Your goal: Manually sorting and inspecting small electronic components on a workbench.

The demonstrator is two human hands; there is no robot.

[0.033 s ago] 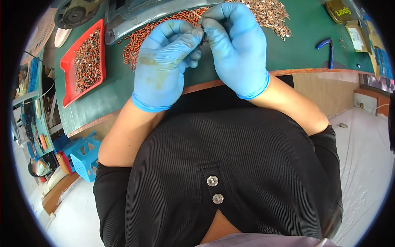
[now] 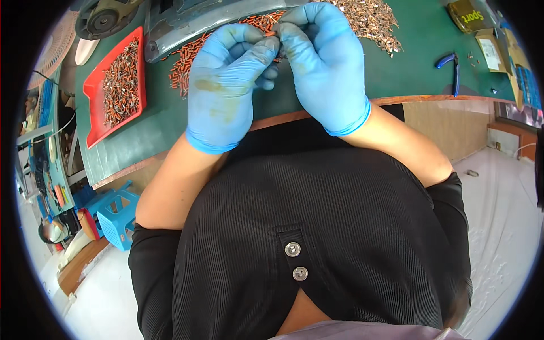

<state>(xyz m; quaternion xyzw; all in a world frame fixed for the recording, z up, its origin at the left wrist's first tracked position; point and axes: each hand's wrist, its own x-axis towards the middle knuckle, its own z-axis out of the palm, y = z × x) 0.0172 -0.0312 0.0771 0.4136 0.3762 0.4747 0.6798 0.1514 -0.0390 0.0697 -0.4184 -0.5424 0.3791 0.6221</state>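
Both my hands wear blue gloves with dark-stained fingertips, and they meet above the table's near edge. Between thumb and forefinger my left hand pinches a small orange part, mostly covered by the fingers. My right hand is closed in a pinch right beside it, its fingertips touching or almost touching the left ones; what they grip is hidden. Behind the hands lies a heap of small orange parts with metal ends. A pile of small coppery metal pieces spreads beyond my right hand.
A red tray full of similar small parts sits on the green table at left. Behind it are a dark round machine part and a grey plastic-covered block. Blue-handled pliers and an opened carton lie at right.
My left fingers have shifted slightly, and the orange part now shows between their tips. The right hand has barely moved.
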